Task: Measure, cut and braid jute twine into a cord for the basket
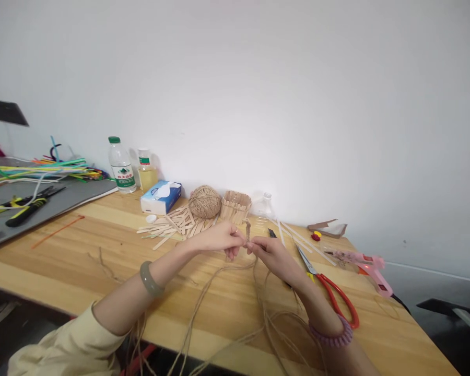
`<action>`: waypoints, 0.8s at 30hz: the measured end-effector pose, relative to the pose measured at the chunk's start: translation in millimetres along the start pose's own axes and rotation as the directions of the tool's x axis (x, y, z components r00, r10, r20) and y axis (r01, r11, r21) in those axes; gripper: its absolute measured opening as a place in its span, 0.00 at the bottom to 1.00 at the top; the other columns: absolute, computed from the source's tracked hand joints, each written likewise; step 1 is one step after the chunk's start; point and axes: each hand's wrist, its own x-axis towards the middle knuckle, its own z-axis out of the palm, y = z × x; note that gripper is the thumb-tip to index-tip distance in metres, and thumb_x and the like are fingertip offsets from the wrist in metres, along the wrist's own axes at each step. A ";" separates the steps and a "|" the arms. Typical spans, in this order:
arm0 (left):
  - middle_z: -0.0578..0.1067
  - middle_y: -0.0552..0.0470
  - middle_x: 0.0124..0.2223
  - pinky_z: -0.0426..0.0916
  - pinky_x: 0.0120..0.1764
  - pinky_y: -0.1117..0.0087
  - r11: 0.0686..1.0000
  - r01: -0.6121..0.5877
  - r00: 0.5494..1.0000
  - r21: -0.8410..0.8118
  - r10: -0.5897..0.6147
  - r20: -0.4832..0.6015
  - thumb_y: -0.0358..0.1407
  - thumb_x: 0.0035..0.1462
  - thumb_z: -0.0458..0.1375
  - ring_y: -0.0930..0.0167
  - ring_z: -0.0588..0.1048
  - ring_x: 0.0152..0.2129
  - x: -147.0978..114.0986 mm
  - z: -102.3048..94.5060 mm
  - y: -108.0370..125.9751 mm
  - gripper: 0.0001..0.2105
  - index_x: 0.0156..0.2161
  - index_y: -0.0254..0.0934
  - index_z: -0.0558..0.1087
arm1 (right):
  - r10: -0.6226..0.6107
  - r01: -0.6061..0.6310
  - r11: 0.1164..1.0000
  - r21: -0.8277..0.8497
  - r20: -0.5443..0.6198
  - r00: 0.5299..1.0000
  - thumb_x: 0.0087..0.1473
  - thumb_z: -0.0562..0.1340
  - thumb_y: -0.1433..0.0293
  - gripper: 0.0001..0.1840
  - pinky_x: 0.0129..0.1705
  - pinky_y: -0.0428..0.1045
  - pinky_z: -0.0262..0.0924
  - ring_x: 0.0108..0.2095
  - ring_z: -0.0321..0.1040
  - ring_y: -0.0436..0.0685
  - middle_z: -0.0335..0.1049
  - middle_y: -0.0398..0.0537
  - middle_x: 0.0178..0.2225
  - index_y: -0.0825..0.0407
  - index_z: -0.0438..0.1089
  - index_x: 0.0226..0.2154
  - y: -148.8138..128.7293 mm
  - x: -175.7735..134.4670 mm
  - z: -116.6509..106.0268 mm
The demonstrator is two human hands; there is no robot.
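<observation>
Over the middle of the table, my left hand (227, 239) and my right hand (272, 256) meet fingertip to fingertip, both pinching brown jute twine (203, 292). A short, thick braided or knotted piece of the twine (248, 228) stands up between them. Below my hands, long loose strands hang and loop over the tabletop and past its front edge. My fingers partly hide the spot where the strands join the braid. Just behind stands a small cup-like holder made of wooden sticks (235, 207), next to a ball of jute twine (204, 201).
Red-handled scissors (332, 292) and a pink glue gun (370, 267) lie on the right. Wooden craft sticks (176, 223), a tissue box (161, 197) and a water bottle (122, 166) sit at back left. Pliers (29, 206) and pipe cleaners (47, 169) rest on a grey mat (78, 196).
</observation>
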 end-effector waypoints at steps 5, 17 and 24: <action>0.67 0.55 0.16 0.63 0.20 0.77 0.995 0.024 1.000 -0.097 -0.025 -0.005 0.39 0.44 0.58 0.77 0.67 0.13 3.6 -0.6 -8.4 0.11 0.23 0.30 0.70 | -0.025 0.020 0.986 -0.165 -0.029 0.999 0.57 0.50 0.64 0.17 0.24 0.42 0.46 0.22 0.57 0.48 0.62 0.40 0.19 0.52 0.67 0.24 1.7 1.2 3.4; 0.75 0.49 0.23 0.52 0.16 0.77 0.933 -0.126 0.901 -0.338 -0.036 -0.433 0.38 0.47 0.54 0.80 0.60 0.10 17.7 22.6 -28.5 0.10 0.23 0.32 0.66 | -0.151 -0.146 0.727 -0.671 -0.364 0.919 0.58 0.49 0.71 0.15 0.22 0.47 0.32 0.22 0.61 0.51 0.67 0.47 0.21 0.53 0.68 0.26 -4.2 -8.7 16.3; 0.73 0.50 0.26 0.47 0.16 0.76 0.856 -0.233 0.841 -0.462 -0.061 -0.537 0.39 0.45 0.56 0.82 0.57 0.11 12.7 19.2 -18.6 0.10 0.25 0.32 0.66 | -0.355 0.038 0.629 -0.776 -0.243 0.903 0.54 0.50 0.79 0.13 0.22 0.48 0.35 0.22 0.60 0.52 0.65 0.47 0.21 0.55 0.69 0.32 -13.1 -11.7 37.1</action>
